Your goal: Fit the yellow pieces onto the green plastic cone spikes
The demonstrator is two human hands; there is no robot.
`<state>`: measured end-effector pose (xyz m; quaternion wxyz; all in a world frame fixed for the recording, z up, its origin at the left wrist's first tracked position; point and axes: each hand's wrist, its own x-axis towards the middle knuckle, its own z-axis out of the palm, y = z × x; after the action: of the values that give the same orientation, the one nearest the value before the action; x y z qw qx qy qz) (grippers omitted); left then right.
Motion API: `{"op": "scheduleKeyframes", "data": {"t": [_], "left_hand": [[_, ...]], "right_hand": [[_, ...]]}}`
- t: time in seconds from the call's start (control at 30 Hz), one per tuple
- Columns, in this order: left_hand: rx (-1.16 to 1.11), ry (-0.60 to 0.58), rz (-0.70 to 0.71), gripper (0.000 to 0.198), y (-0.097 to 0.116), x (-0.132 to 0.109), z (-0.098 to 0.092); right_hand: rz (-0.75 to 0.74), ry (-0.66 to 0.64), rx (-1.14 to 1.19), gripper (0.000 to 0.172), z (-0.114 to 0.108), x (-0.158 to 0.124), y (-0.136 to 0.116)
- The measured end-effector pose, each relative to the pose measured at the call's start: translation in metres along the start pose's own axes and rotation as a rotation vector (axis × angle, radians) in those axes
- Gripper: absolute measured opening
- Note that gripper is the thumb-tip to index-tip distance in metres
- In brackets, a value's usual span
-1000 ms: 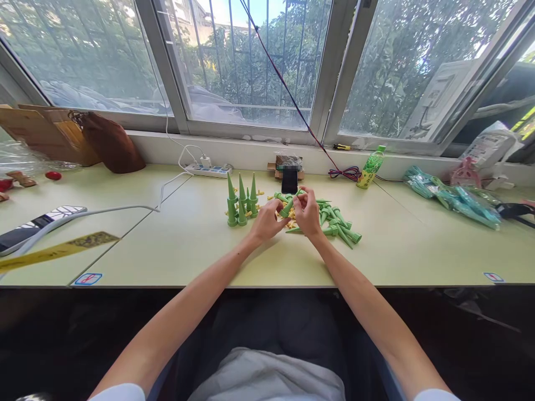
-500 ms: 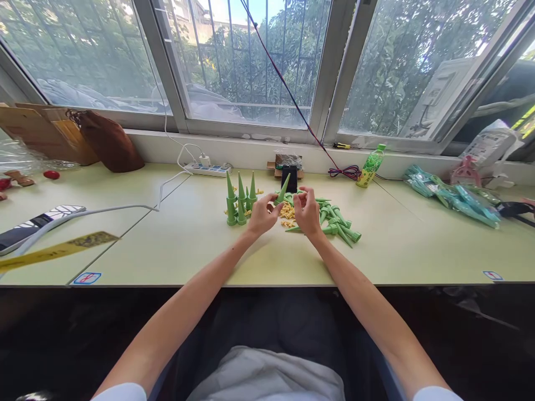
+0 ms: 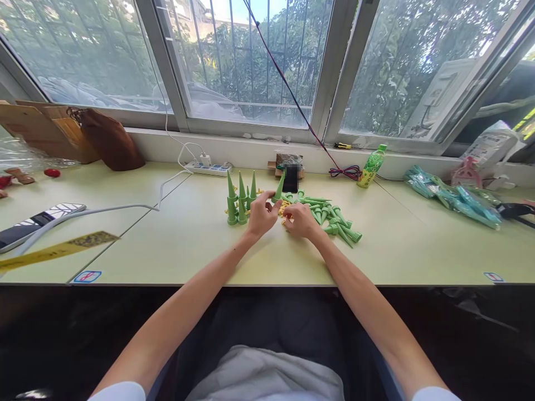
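My left hand [image 3: 262, 214] is closed around the base of a green plant-watering spike [image 3: 280, 186], its tip pointing up. Lower and to the right, my right hand [image 3: 301, 219] reaches down with fingertips together at a pile of small yellow plastic pieces [image 3: 286, 206]. Whatever those fingertips pinch is hidden. More green spikes [image 3: 343, 225] lie in a loose heap beside and behind my right hand. To the left of my left hand, several green spikes [image 3: 231, 203] stand upright in a group, some stacked, with yellow pieces among them.
Behind the hands lie a black phone [image 3: 290, 184] and a small open box [image 3: 279, 167]. A power strip [image 3: 213, 169] with a white cable sits at back left, a green bottle [image 3: 371, 166] at back right. Plastic-wrapped items [image 3: 455, 196] lie farther right; a yellow strap [image 3: 58, 250] crosses the left.
My right hand has moved down and slightly left to the yellow pieces. My left hand still holds the spike, now lower, a bit to the left and more upright.
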<state>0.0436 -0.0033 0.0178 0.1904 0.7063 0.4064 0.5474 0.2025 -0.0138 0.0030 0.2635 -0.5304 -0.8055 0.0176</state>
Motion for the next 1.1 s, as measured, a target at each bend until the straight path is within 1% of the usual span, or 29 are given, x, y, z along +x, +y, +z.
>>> {"op": "scheduleKeyframes", "data": {"t": [0.17,0.3,0.4,0.47,0.53,0.63,0.67,0.77,0.87,1.0,1.1], "left_hand": [[-0.013,-0.001,0.004,0.025,-0.001,0.0,0.001],[-0.006,-0.001,0.01,0.025,-0.001,0.0,0.001],[0.001,-0.005,0.018,0.025,-0.001,0.0,0.001],[0.002,-0.007,0.02,0.026,0.0,0.0,0.001],[0.001,-0.008,0.021,0.027,0.0,0.0,0.001],[0.003,-0.012,0.02,0.028,0.0,0.0,0.001],[0.005,-0.014,0.02,0.028,0.0,0.0,0.001],[0.007,-0.026,0.023,0.026,0.0,-0.001,0.001],[0.014,-0.065,0.008,0.023,-0.001,-0.002,0.002],[0.065,-0.176,-0.015,0.018,-0.003,-0.004,0.005],[0.114,-0.238,0.016,0.013,-0.006,-0.006,0.009]], "right_hand": [[0.004,-0.049,-0.002,0.015,-0.002,-0.002,0.001],[0.007,-0.07,0.002,0.02,-0.003,-0.002,0.002],[0.025,-0.072,0.019,0.02,-0.001,0.001,0.003],[0.028,-0.046,0.037,0.02,-0.001,0.003,0.005],[0.016,0.013,0.065,0.02,-0.002,0.005,0.007],[-0.004,0.117,0.089,0.022,-0.008,0.004,0.01],[-0.01,0.119,0.082,0.02,-0.011,0.003,0.011],[-0.006,0.073,0.034,0.012,-0.018,0.0,0.012],[0.007,-0.003,-0.056,0.008,-0.021,-0.003,0.008],[0.009,-0.099,-0.138,0.014,-0.02,-0.005,0.003],[0.008,-0.133,-0.171,0.016,-0.017,-0.004,0.001]]}}
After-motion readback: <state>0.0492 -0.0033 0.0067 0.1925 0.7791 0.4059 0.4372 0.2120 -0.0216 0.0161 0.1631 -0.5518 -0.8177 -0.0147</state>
